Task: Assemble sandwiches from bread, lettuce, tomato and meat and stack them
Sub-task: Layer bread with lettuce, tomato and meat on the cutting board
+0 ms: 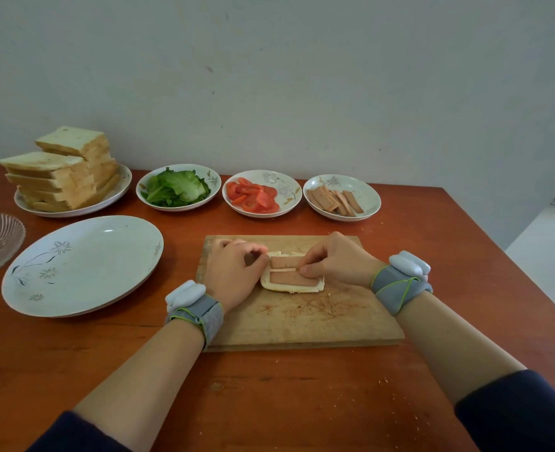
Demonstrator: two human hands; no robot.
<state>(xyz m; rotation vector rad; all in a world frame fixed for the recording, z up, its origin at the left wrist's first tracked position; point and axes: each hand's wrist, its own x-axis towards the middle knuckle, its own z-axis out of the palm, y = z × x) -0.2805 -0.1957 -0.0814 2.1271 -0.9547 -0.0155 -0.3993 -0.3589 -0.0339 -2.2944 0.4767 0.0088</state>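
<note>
Both forearms are reaching in over the near edge of the cutting board. The left hand is curling over the board's far left part, thumb and forefinger pinching the left end of the meat slice. The right hand, over the board's far middle, is pinching the same slice's right end

The scene is lit evenly by soft, diffuse light. Small glare spots are seen on the large plate. Faint shadows are cast on the table. Edges are bowed by wide-angle distortion and slightly softened.
</note>
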